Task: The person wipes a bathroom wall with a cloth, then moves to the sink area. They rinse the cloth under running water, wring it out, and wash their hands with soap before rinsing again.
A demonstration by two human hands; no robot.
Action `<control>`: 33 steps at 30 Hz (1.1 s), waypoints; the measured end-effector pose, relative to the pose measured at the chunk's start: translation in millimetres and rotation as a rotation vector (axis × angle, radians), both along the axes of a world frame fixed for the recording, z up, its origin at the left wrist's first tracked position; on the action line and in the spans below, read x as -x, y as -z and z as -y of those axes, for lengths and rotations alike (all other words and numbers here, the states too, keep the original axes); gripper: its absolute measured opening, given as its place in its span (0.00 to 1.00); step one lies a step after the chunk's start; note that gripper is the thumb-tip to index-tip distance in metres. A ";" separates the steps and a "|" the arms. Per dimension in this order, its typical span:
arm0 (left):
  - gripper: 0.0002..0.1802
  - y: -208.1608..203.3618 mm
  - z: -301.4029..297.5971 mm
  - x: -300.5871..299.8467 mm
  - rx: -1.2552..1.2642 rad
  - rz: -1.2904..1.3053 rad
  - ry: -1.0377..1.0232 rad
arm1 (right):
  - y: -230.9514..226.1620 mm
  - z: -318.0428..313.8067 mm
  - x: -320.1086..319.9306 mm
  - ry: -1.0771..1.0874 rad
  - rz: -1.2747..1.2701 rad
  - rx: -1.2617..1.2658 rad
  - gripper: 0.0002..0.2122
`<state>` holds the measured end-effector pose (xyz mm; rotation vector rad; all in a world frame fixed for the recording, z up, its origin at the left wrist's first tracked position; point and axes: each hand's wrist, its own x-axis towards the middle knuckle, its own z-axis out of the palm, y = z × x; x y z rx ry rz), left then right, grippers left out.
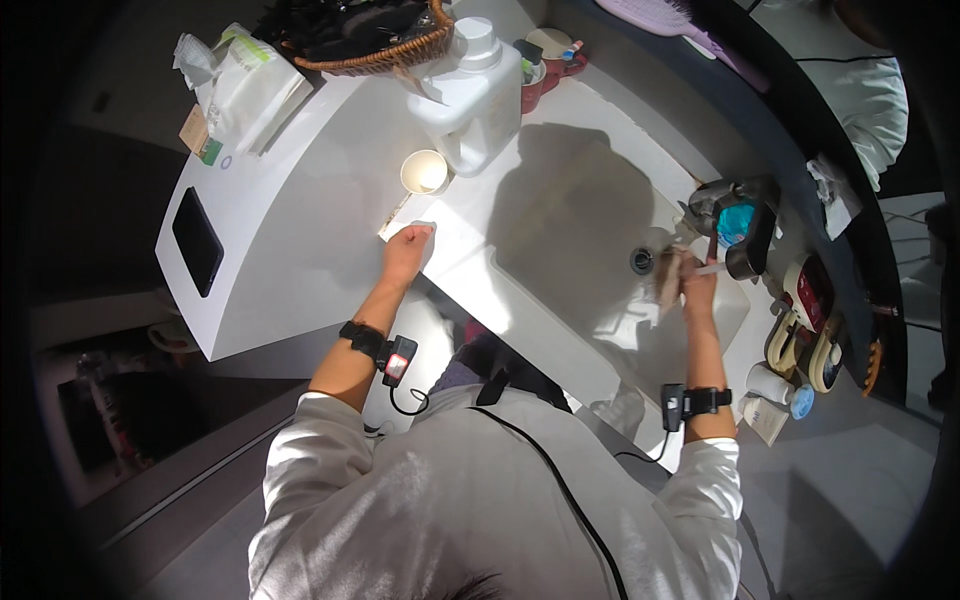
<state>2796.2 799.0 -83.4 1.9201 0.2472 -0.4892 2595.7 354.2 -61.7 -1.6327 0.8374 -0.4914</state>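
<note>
Brownish cloth-like item (668,280), motion-blurred, at the right end of the sink (560,250), just beside the drain (642,261). Right hand (693,275) closed on it, finger detail smeared. Left hand (407,252) well apart from the right, curled in a loose fist at the counter's front edge; cannot tell if anything is inside. Thin strip (396,214) just beside the left fist, contact unclear.

Each forearm wears a black strap with a small device. Basin floor spreads wide between the hands, mostly in shadow: open room left of the drain. Right side tighter: black holder (765,225) with a turquoise item (737,226) close beyond the right hand, then a white bottle (768,383) and a pale tube (763,420) near the right forearm.

Beyond the left hand: paper cup (424,173), upright, then white jug (470,105), red mug (533,90) past it. Wicker basket (380,65) behind. Far left, dark phone (198,242) flat near the outer edge of the white ledge (285,220), tissue pack (250,90) farther back.
</note>
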 end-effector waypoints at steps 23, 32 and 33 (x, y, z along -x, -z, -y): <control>0.12 -14.7 42.9 9.7 0.254 -0.131 0.057 | 5.3 -148.9 -75.1 -0.633 -0.522 1.078 0.10; 0.14 -8.3 45.0 7.1 0.252 -0.181 0.104 | -6.4 -244.2 -99.3 -0.893 -0.110 1.029 0.14; 0.14 -9.2 41.5 5.6 0.234 -0.192 0.093 | -5.0 -243.9 -100.8 -0.890 -0.146 1.053 0.14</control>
